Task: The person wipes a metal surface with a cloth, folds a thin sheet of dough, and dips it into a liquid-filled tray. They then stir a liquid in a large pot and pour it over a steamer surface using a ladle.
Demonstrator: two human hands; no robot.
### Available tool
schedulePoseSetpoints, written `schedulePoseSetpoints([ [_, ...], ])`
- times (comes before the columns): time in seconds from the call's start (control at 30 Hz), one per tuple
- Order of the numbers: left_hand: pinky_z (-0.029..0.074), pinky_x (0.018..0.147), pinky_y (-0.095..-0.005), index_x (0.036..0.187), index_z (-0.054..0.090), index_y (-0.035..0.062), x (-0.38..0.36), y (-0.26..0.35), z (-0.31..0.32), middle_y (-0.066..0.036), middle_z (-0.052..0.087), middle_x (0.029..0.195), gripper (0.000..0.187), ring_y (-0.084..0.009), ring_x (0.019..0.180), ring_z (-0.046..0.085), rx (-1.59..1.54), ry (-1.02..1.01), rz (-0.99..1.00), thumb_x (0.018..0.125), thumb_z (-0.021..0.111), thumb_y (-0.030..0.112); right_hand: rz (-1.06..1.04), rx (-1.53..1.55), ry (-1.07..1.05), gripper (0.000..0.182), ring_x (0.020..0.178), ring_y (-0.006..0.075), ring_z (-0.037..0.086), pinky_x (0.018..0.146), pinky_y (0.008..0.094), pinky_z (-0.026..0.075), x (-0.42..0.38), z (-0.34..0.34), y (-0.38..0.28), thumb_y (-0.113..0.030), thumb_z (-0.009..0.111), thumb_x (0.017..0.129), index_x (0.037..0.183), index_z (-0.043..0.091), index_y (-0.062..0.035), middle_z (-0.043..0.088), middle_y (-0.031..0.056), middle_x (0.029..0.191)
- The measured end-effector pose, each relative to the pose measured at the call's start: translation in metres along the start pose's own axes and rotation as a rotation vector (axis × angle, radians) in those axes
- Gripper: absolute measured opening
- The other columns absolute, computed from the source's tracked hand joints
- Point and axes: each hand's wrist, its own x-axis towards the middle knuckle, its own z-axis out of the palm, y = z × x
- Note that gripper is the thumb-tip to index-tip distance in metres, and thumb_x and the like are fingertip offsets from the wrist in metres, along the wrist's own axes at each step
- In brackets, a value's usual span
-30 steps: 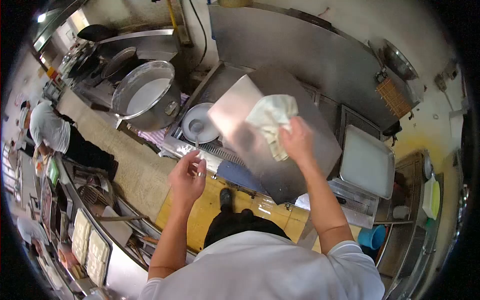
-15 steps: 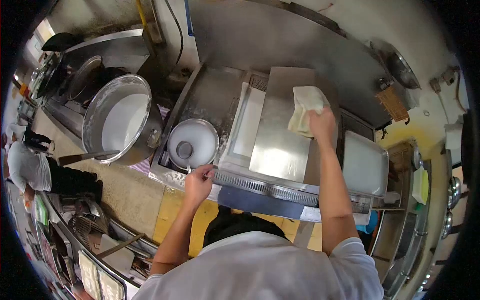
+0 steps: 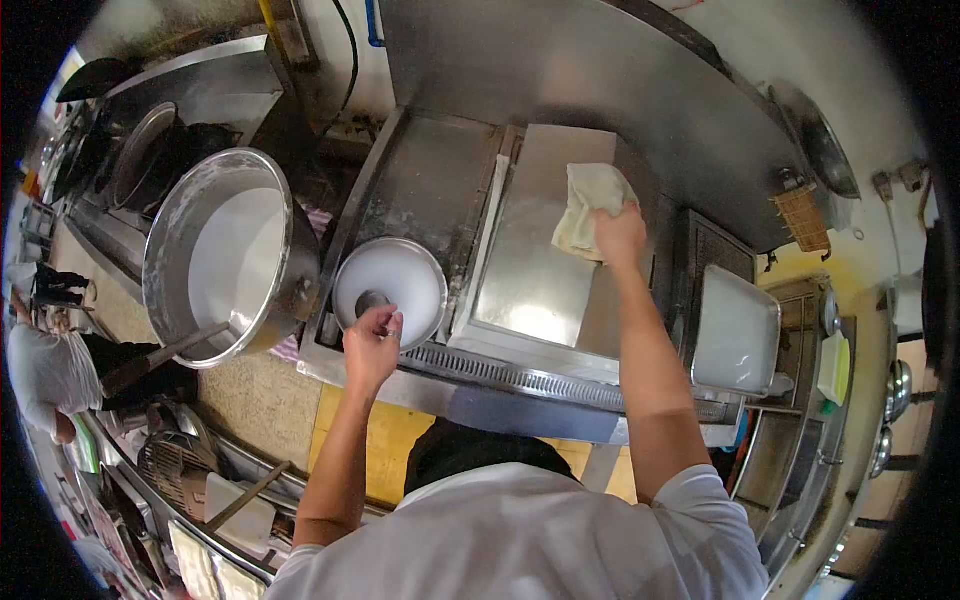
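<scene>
My right hand [image 3: 620,235] grips a folded, cream-coloured cloth [image 3: 588,208] over the steel cover [image 3: 528,270] of the steamer. That cover has a sloping top and hides most of what lies under it. Over the near rim of a round metal bowl [image 3: 432,270], my left hand [image 3: 372,350] has its fingers closed on a small ladle [image 3: 370,300]. White liquid fills much of the bowl. The ladle's cup rests in this liquid, and its handle is largely hidden by my fingers.
A large pot [image 3: 285,300] of white liquid stands to the left, a wooden-handled tool [image 3: 150,368] leaning in it. On the right is a rectangular tray [image 3: 735,330] with a pale surface. A person [image 3: 55,365] stands far left. A wicker basket [image 3: 800,215] hangs by the wall.
The steel cover has shifted left with my right hand and the cloth, covering the white tray that showed beside it. My left hand has moved left over the bowl and closed on the ladle.
</scene>
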Motion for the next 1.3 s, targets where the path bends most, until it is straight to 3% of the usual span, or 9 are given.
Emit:
schedulePoseSetpoints([
  [0.03,0.055,0.068,-0.0329,0.107,0.074,0.0011,0.004,0.001,-0.001,-0.016,0.075,0.086,0.021,-0.0195,0.071,0.071,-0.001,-0.006,-0.008,0.092,0.072,0.016,0.004,-0.001,-0.012,0.063,0.118,0.0451,0.062,0.101,0.0485,0.049,-0.002,0.001,-0.001,-0.031,0.072,0.079,0.13,0.06,0.0044,0.065,0.0301,0.124],
  [0.7,0.056,0.068,-0.0333,0.107,0.074,-0.0005,0.005,0.016,0.026,-0.016,0.075,0.09,0.022,-0.0193,0.07,0.07,-0.031,-0.079,-0.039,0.091,0.072,0.015,-0.046,-0.021,-0.101,0.064,0.118,0.0462,0.062,0.102,0.0483,0.048,-0.004,0.013,-0.004,-0.026,0.067,0.083,0.137,0.054,0.0063,0.064,0.033,0.125],
  [0.8,0.056,0.068,-0.0331,0.107,0.074,-0.0006,0.01,0.018,0.032,-0.017,0.076,0.09,0.022,-0.02,0.07,0.07,-0.038,-0.09,-0.039,0.091,0.072,0.014,-0.021,-0.042,-0.106,0.064,0.117,0.0459,0.062,0.103,0.0483,0.048,-0.005,0.011,-0.006,-0.028,0.066,0.084,0.136,0.055,0.0062,0.064,0.0332,0.124],
  [0.9,0.056,0.068,-0.0329,0.106,0.074,-0.0003,0.013,0.018,0.038,-0.017,0.076,0.091,0.022,-0.02,0.07,0.07,-0.003,-0.105,0.0,0.091,0.072,0.015,-0.089,-0.056,-0.079,0.051,0.109,0.049,0.065,0.096,0.054,0.051,-0.003,0.014,-0.006,-0.027,0.064,0.084,0.124,0.059,0.0053,0.066,0.0339,0.115],
  [1.1,0.057,0.067,-0.0347,0.106,0.075,0.0021,0.022,0.032,0.057,-0.016,0.076,0.09,0.021,-0.0214,0.069,0.071,-0.006,-0.155,0.062,0.091,0.072,0.017,-0.119,-0.085,-0.127,0.053,0.11,0.0492,0.065,0.098,0.0537,0.051,0.002,0.017,-0.004,-0.027,0.062,0.086,0.127,0.057,0.0071,0.066,0.0341,0.116],
  [1.2,0.057,0.067,-0.0359,0.106,0.075,0.0031,0.013,0.046,0.062,-0.016,0.075,0.09,0.021,-0.0227,0.069,0.072,-0.004,-0.187,0.093,0.09,0.073,0.018,-0.074,-0.058,-0.182,0.055,0.115,0.0473,0.063,0.101,0.0511,0.05,0.004,0.014,-0.004,-0.029,0.065,0.085,0.127,0.058,0.0067,0.064,0.0345,0.12],
  [1.3,0.057,0.067,-0.0364,0.107,0.075,0.0026,-0.005,0.056,0.062,-0.016,0.075,0.089,0.022,-0.0236,0.069,0.072,-0.003,-0.186,0.149,0.09,0.073,0.017,-0.207,0.099,-0.079,0.06,0.118,0.0447,0.062,0.102,0.0486,0.049,0.011,0.036,0.032,-0.032,0.071,0.084,0.128,0.057,0.0062,0.063,0.0341,0.123],
])
